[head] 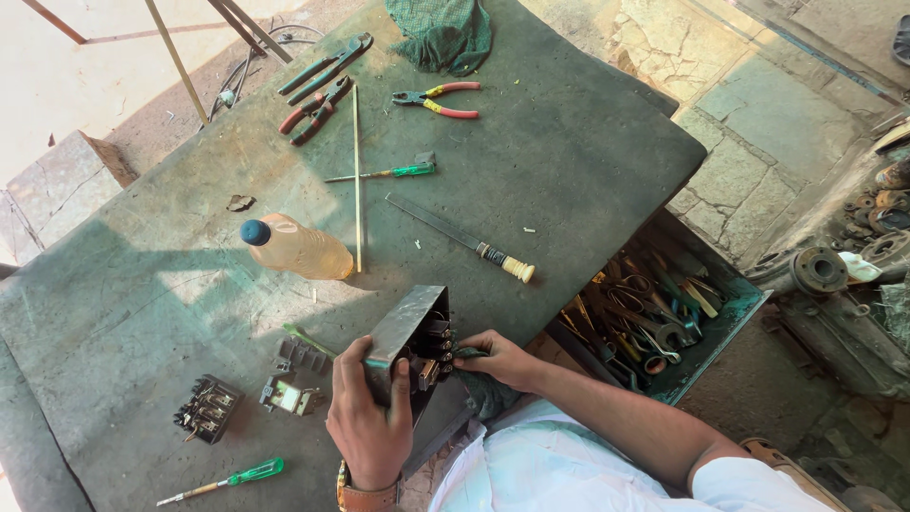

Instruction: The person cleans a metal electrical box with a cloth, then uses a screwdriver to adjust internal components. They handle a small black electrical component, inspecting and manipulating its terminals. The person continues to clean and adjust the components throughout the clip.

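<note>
Metal box [406, 327] gripped by left hand [370, 417], right hand [498, 358] touching beside.

Bottle [296, 246], pliers [438, 100], perhaps a file [460, 237]

Three pliers [327, 66] [316, 110] [438, 99] lay far off, two green screwdrivers [393, 172] [227, 481], one file [462, 238], one bottle [296, 247], one green cloth [444, 33], and three small electrical parts [209, 409] [290, 397] [301, 356] near left.
</note>
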